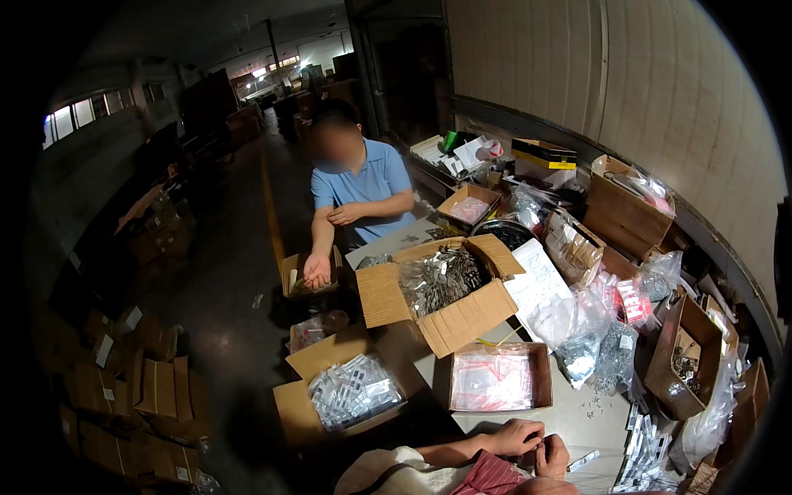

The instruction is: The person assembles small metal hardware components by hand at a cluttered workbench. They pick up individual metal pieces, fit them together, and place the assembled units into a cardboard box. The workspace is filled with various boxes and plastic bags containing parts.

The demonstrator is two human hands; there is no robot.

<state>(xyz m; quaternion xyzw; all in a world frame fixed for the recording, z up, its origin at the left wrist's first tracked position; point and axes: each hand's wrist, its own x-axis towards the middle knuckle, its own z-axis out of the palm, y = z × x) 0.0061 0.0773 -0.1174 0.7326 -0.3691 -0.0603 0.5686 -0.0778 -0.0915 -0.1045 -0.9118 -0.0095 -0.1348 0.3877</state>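
At the near edge of the table my left hand [518, 436] and my right hand [551, 457] are close together, fingers curled inward. Whatever lies between the fingertips is too small and dark to make out. Beside my right hand is a small flat silvery packet [583, 460] on the grey tabletop [540, 425]. Just beyond my hands stands an open box [501, 410] of clear plastic bags with pink-red edges [493, 378]. To the right, more silvery packets [646, 450] lie in a loose pile.
An open carton of metal parts [440, 280] stands mid-table; lower left is a carton of small packets [355, 392]. Bags of hardware [615, 355] and boxes [685, 355] crowd the right. Across the table, a co-worker in a blue shirt [375, 181] reaches over a bin [295, 279].
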